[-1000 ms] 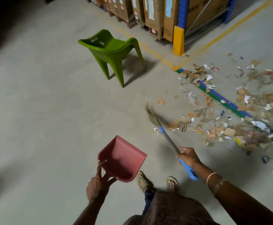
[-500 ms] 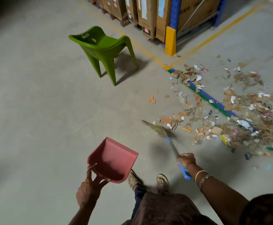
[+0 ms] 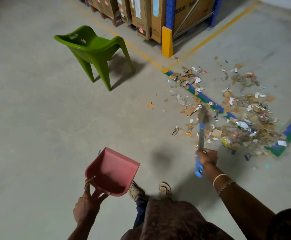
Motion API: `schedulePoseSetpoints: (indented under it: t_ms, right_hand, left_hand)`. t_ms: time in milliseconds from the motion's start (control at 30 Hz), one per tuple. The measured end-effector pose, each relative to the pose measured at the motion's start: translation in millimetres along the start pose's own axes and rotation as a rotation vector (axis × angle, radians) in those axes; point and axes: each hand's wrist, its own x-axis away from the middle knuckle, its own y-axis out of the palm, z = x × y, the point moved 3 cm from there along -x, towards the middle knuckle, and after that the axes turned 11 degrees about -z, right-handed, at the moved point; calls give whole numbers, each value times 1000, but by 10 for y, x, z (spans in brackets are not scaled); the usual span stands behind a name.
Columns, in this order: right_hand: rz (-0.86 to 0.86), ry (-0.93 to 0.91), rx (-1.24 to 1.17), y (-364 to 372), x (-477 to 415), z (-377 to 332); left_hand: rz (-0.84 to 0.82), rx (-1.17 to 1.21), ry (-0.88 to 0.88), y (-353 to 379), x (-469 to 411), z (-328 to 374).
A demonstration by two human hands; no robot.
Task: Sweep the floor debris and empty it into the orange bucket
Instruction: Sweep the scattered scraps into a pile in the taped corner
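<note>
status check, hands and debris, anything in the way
Left hand grips pink dustpan. Right hand grips broom, bristles in debris pile. Orange bucket not in view; green chair apart, left of pile.

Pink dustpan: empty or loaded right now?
Empty, as far as visible: the pink dustpan, held by the left hand, shows bare plastic; its shadowed back is unclear.

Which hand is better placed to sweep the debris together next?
Right. The right hand grips the broom, its bristles at the debris. The left hand holds the pink dustpan, well apart from it.
</note>
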Motion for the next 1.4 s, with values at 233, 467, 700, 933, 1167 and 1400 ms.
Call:
schedulePoseSetpoints:
  t_ms: [233,467,700,933,1167,1400]
  right_hand:
    - [-327,-58,159,-43,233,389]
    - [-407,-59,463,-345,268,471]
    - [-174,124,461,-711,31,444]
    - [50,96,139,-504,400,-178]
    - [27,63,-46,200,687,-721]
    - [-251,-65,-347,993,959,-1050]
  left_hand:
    - [-17,-42,69,15,-84,270]
    - [-28,-69,115,-26,-190,368]
    - [-43,-27,168,-221,-384,370]
    - [-51,-30,228,-534,-754,318]
    - [-21,-21,303,-955,-1351,196]
    - [1,27,333,-1325,-1721,52]
